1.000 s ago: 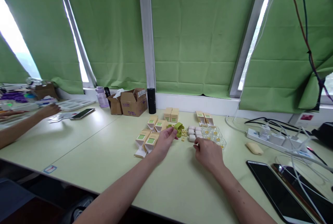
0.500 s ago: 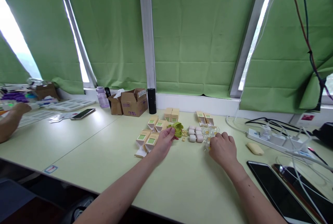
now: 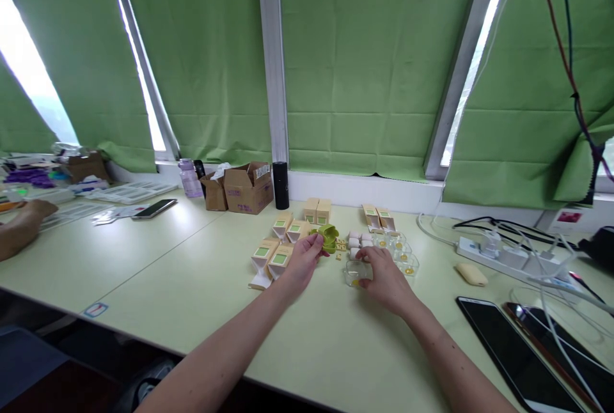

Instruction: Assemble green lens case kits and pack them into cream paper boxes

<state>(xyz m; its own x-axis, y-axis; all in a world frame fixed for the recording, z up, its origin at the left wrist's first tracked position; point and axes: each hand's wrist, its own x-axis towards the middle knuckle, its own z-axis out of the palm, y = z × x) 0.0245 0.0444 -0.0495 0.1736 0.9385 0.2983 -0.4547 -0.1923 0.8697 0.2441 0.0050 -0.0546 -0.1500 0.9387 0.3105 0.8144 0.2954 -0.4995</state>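
My left hand (image 3: 305, 262) pinches a green petal-shaped piece (image 3: 329, 238) above the table. Between the thumb and fingers of my right hand (image 3: 382, 274) is a clear cup (image 3: 354, 272), low over the table. White rounded blocks (image 3: 354, 243) lie just beyond that hand, partly hidden by it. Small yellowish pieces (image 3: 340, 245) are between the green piece and the blocks. More clear cups with yellow centres (image 3: 399, 247) stand to the right. Several cream boxes with green labels (image 3: 281, 257) sit beside my left hand.
Further back are cream boxes (image 3: 317, 210), a black cylinder (image 3: 281, 186) and a cardboard box (image 3: 248, 189). To the right lie a power strip (image 3: 513, 258), cables and a dark tablet (image 3: 508, 342). Another person's hand (image 3: 29, 224) is at far left.
My right hand has moved left from the group of clear cups, bringing one clear cup in front of the white blocks. My left hand has stayed in place with the green piece.
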